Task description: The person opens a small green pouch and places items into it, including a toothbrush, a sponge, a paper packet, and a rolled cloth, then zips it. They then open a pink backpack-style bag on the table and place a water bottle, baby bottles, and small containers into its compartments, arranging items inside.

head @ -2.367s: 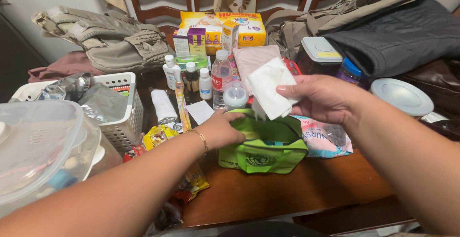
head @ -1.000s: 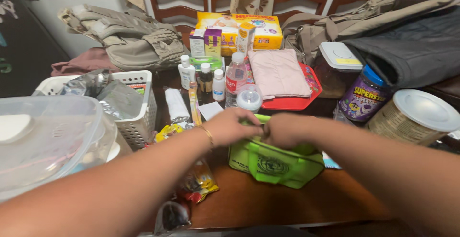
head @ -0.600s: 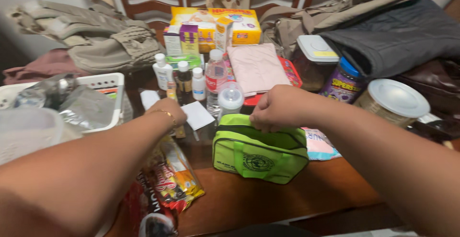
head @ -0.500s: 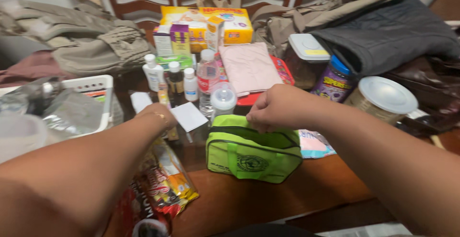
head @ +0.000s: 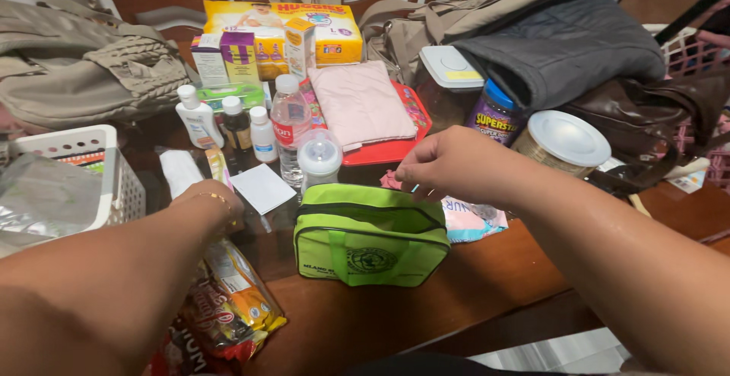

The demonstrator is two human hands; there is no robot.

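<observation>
A person's right hand (head: pixel 449 164) pinches something small, apparently the zipper pull, at the top right corner of a lime-green zippered pouch (head: pixel 370 233) standing on a wooden table (head: pixel 487 285), fingertips pressed together just above the pouch's edge. The left hand (head: pixel 215 203) lies beside the pouch's left end, its fingers hidden behind the wrist, so their state cannot be told. Just beyond the fingers stand a baby bottle (head: pixel 319 158) and a water bottle (head: pixel 290 126); snack packets (head: pixel 228 300) lie under the left forearm.
</observation>
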